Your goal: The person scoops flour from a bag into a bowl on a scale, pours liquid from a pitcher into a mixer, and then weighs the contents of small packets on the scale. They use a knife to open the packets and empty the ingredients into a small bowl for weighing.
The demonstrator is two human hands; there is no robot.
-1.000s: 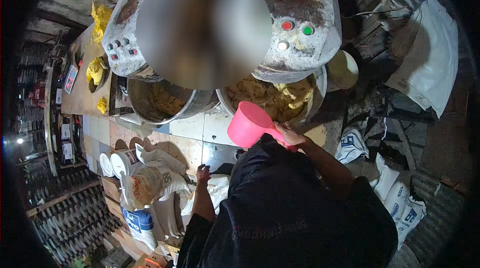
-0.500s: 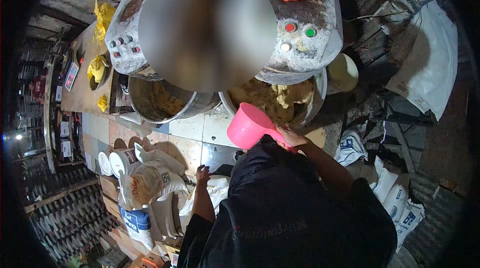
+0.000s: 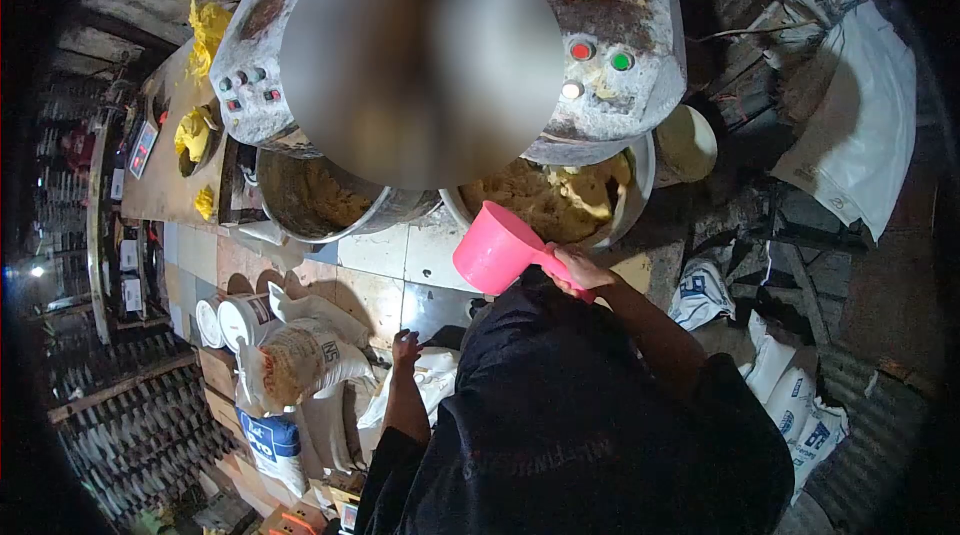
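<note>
My right hand (image 3: 582,271) is closed around the handle of a pink plastic dipper (image 3: 490,249), held in front of my body by the near rim of the right mixing bowl (image 3: 647,180). Whether the dipper contains anything is not visible. Pale yellowish dough (image 3: 545,197) fills part of that bowl, beneath the mixer head (image 3: 625,110). My left hand (image 3: 405,348) hangs low on the left, above the floor near some sacks; its fingers are loosely bent, slightly apart, with nothing seen in them.
A second bowl (image 3: 310,197) with dough stands under another mixer (image 3: 250,65) at left. Full sacks (image 3: 318,350) and white buckets (image 3: 240,320) crowd the left floor. More sacks (image 3: 795,395) lie at right. A wooden table (image 3: 150,190) carries yellow plastic bags (image 3: 192,135) and a scale (image 3: 143,150).
Dough in the right bowl has shifted, and its raised lump has a different shape. The dipper and both hands have hardly moved.
</note>
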